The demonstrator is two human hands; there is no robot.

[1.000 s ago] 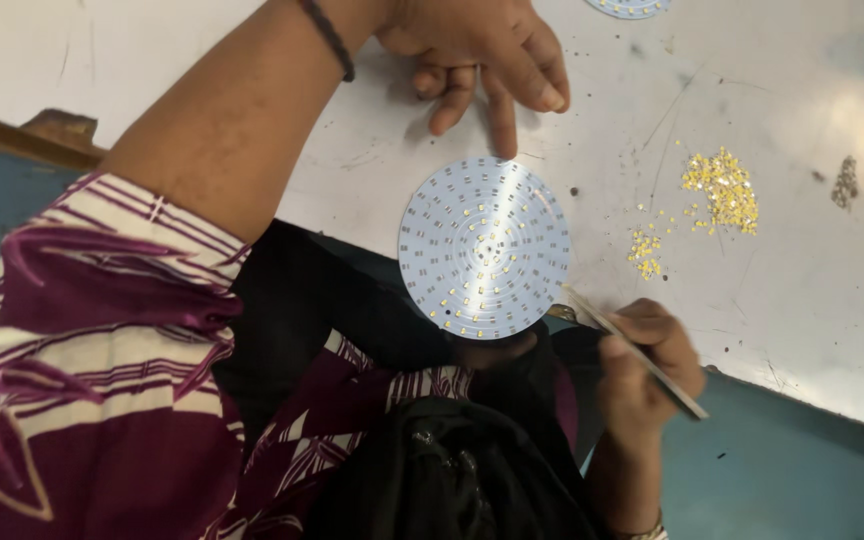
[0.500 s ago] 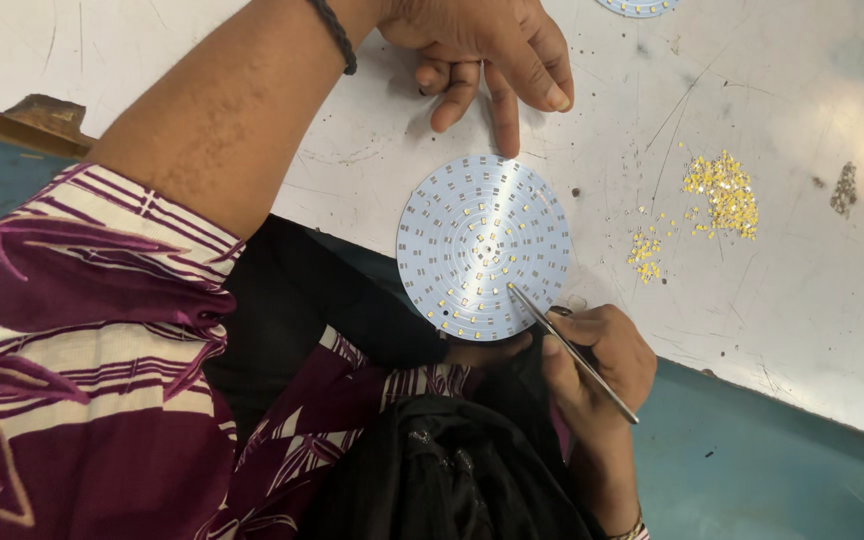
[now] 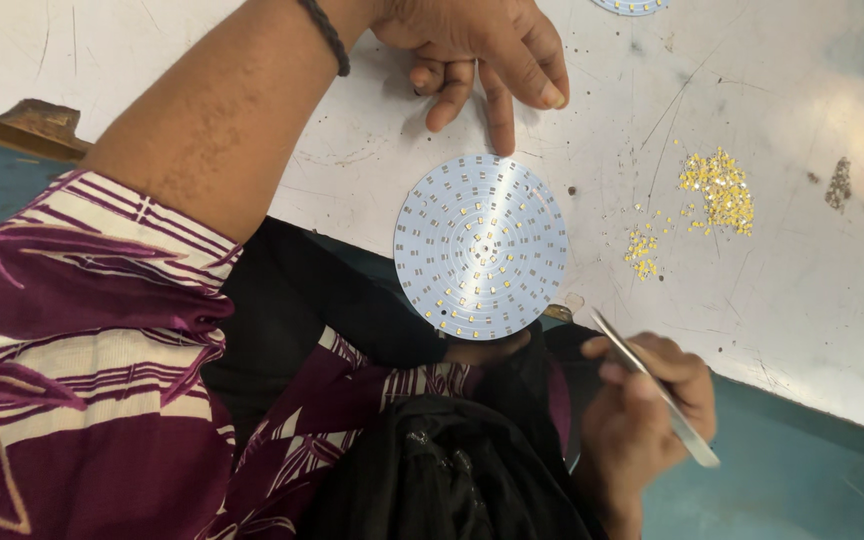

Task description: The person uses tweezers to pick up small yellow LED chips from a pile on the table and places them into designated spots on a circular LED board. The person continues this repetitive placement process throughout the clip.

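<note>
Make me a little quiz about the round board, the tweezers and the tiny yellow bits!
1. True or false: the left hand has a fingertip at the edge of the round board.
2. Which hand holds the tweezers?
   A. left hand
   B. right hand
   C. neither
3. Fill the gap: the yellow bits lie in loose piles on the white table, to the ____ of the board in the picture.

Key
1. True.
2. B.
3. right.
</note>
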